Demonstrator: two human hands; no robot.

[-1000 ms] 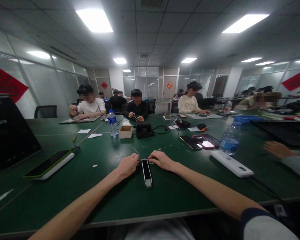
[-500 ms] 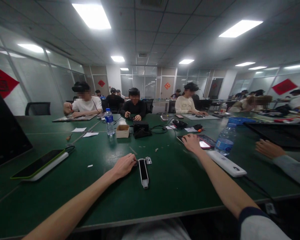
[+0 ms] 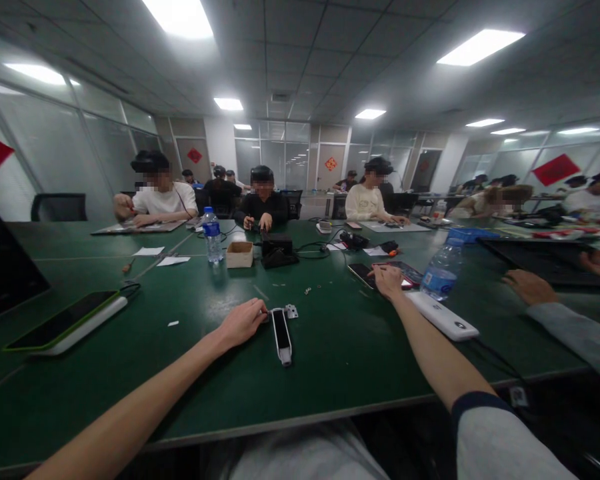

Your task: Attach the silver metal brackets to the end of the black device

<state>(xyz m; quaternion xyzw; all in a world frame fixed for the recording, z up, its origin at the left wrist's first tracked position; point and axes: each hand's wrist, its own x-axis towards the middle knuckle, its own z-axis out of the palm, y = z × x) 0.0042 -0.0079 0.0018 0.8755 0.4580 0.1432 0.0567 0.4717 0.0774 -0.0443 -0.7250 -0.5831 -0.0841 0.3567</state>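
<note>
My left hand rests on the green table with its fingers curled against the far end of a slim black and white device. A small metal bracket lies beside that end. My right hand is stretched far forward, fingers down on a black phone next to a pink-edged phone. Whether it grips the phone is unclear.
A water bottle and a white flat device lie right of my right arm. A neighbour's hand rests at the right. At left lies a green-edged phone on a white pack. A cardboard box, another bottle and seated people are farther back.
My right hand left the slim device and reached forward to the phones. The left hand stays at the device. The view shifted slightly right.
</note>
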